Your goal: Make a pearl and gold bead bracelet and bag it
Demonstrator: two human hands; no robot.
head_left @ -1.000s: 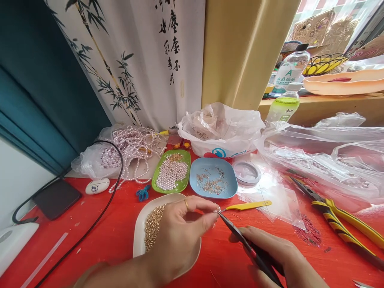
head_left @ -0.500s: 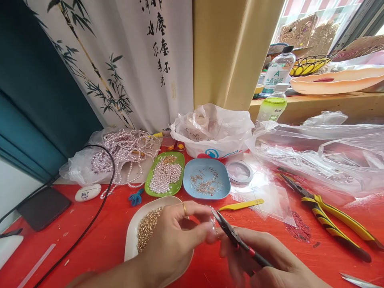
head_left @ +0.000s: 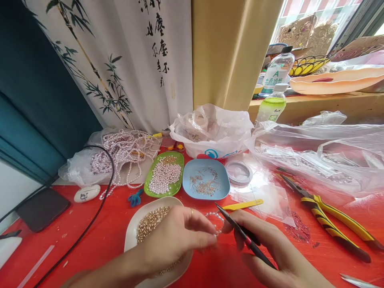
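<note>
My left hand [head_left: 180, 236] is over the cream dish [head_left: 129, 236] of gold beads [head_left: 151, 220]. Its thumb and fingertips are drawn together and slightly blurred; I cannot make out what is between them. Right beside those fingertips is a small loop of pearly beads [head_left: 215, 216], close to the fingers of my right hand too. My right hand [head_left: 270, 248] grips a pair of black-handled pliers [head_left: 240, 230] with red bands, the tip pointing up and left. Behind the pliers' tip lie yellow-handled tweezers [head_left: 244, 205].
A green tray [head_left: 147, 188] of pink pearls and a blue tray [head_left: 187, 190] of small metal pins stand behind my hands. Large yellow-black pliers [head_left: 333, 216] lie at right, near a scissor-like metal tip [head_left: 357, 280]. A black cable [head_left: 99, 216] crosses the left side.
My left fingers have drawn away from the pliers' tip, and more of the bead loop shows. The pliers have turned slightly in my right hand, their tip now apart from the beads.
</note>
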